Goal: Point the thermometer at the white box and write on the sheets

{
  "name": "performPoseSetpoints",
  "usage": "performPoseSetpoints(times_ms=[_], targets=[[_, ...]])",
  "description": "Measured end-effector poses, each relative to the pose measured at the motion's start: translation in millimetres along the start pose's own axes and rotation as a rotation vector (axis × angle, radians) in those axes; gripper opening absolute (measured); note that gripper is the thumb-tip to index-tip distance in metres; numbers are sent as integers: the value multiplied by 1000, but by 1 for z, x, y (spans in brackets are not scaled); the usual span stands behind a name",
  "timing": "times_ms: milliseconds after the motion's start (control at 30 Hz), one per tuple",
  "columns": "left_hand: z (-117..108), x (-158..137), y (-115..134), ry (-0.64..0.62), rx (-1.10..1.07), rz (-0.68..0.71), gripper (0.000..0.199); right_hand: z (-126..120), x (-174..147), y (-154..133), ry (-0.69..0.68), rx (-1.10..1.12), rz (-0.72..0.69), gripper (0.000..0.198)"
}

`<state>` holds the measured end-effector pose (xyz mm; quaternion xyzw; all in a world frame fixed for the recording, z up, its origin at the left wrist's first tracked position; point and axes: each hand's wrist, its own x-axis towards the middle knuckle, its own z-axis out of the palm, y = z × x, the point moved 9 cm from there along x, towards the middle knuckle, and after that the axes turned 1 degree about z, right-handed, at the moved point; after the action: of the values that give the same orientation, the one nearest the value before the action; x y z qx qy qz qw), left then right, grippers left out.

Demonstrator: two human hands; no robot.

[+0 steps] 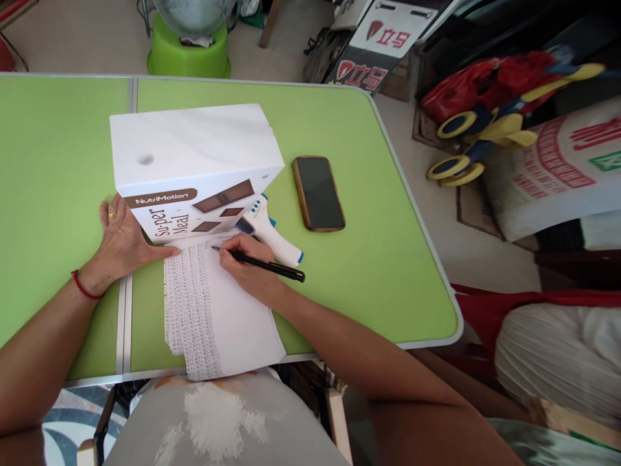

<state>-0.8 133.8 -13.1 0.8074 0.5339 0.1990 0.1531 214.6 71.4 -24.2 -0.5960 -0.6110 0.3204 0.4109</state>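
Observation:
My right hand (248,262) holds a black pen (276,266) in a writing grip, its tip on a white sheet of paper (242,323). Dense handwriting fills the left part of the paper, and the right part is blank. My left hand (125,241), with a ring and a red wrist cord, lies open with its fingers spread at the lower left of a white box (194,149). Its thumb rests on the top left edge of the paper. The box, printed "NutriMotion", stands just beyond the paper. Partly behind my right hand lies a white and blue handheld thermometer (274,236).
A phone (319,193) lies on the green table (388,259) to the right of the box. Past the far edge stands a green stool (189,52) under a fan. Toys with yellow wheels (456,123) and a white printed sack (563,162) are on the right.

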Motion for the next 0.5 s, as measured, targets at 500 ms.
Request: performPoseSetpoints(times_ms=[500], targets=[[1,0,-2,-2,6,-7,119,-3,1,0,3,23,23,9]])
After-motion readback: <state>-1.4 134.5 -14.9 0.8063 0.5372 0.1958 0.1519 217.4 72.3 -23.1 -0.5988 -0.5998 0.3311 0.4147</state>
